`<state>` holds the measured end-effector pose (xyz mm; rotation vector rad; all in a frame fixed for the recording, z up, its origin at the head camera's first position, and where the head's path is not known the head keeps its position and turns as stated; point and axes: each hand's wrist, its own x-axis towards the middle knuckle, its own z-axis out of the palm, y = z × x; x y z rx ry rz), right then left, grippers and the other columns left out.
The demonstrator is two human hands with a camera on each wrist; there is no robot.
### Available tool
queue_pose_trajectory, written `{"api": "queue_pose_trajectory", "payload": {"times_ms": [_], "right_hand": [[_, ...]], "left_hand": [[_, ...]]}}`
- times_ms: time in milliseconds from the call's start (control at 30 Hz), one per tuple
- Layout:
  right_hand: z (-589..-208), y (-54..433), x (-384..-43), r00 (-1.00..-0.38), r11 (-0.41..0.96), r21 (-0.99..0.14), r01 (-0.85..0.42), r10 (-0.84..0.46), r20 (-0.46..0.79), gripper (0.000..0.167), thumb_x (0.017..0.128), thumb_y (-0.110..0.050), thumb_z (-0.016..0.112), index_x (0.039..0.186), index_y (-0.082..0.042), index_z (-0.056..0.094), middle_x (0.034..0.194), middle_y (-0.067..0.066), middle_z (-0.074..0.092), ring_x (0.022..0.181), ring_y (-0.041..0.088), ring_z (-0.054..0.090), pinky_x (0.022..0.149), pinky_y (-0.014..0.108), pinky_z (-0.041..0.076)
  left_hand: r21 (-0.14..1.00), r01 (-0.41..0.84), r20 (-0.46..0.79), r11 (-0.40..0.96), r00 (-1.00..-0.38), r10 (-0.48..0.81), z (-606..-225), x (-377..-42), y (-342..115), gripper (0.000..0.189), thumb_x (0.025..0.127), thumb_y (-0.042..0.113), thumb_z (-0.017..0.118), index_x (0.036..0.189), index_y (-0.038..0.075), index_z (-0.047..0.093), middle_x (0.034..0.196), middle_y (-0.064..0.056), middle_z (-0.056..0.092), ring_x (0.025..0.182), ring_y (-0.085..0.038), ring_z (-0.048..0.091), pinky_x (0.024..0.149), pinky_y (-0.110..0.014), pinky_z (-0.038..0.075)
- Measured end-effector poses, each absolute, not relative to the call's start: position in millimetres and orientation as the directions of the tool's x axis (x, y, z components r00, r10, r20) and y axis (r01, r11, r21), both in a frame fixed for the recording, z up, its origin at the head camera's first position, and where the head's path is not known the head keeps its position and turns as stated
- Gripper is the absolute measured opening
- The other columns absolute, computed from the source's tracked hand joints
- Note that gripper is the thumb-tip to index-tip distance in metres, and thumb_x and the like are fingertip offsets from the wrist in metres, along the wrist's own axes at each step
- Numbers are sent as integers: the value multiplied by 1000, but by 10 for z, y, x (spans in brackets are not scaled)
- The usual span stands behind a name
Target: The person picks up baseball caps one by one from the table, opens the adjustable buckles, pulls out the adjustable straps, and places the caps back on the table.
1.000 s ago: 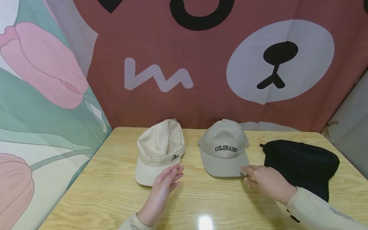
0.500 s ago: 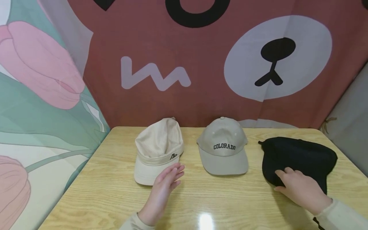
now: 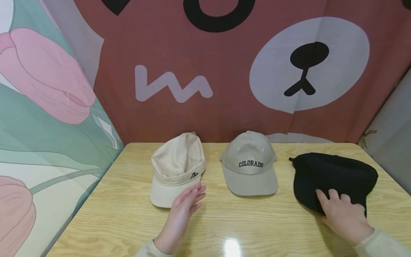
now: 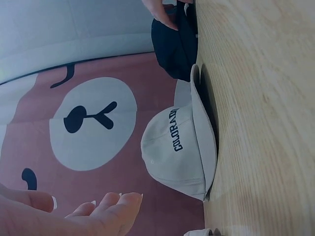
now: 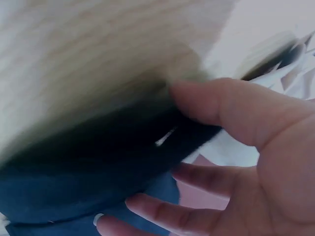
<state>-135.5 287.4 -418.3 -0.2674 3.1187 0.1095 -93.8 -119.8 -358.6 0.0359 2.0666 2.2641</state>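
Three caps lie in a row on the wooden table. At the right is a black cap (image 3: 335, 173), its brim toward me. My right hand (image 3: 346, 218) grips that brim, fingers on top and thumb (image 5: 197, 101) at the underside in the right wrist view. A grey baseball cap (image 3: 249, 153) marked COLORADO sits in the middle. The cream cap (image 3: 178, 160) on the left has a slumped crown and a small dark logo on its band. My left hand (image 3: 183, 210) hovers with extended fingers and overlaps the cream cap's brim in the head view; it holds nothing.
The wooden table (image 3: 250, 221) ends at the back against a reddish-brown cloth (image 3: 231, 107) with a bear print. A floral cloth (image 3: 57, 150) hangs along the left side, a grey one (image 3: 393, 142) along the right.
My right hand has moved right from the grey cap's brim to the black cap and taken hold of its brim. My left hand has stayed in nearly the same place.
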Motion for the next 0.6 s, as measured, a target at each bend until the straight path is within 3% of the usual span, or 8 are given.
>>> {"api": "queue_pose_trajectory", "payload": {"times_ms": [167,433,600], "right_hand": [[-4185,2892,-1354,-994,994,17,-109,-109,-33,74,71,-20,86,128,8,48,102,33,45,77,47,49,48,54,44],[-4095,2961,-1300,-991,992,15,-126,-127,43,59,76,-7,78,117,23,46,75,29,47,49,29,51,47,48,46],[-3981,2994,-1294,-991,994,-30,-109,-106,86,47,81,3,65,116,26,43,71,28,47,49,28,50,46,47,46]], "left_hand": [[995,-45,-39,-92,-997,66,-3593,-939,-1203,49,105,23,40,139,-13,38,138,-24,50,126,-34,49,103,-42,41],[994,-44,-37,-99,-997,74,-3603,-923,-1213,52,104,25,41,139,-14,37,138,-24,49,126,-35,49,103,-40,41],[993,-47,-39,-108,-996,76,-3585,-926,-1208,52,104,24,42,139,-13,38,139,-24,49,127,-36,48,105,-42,39]]}}
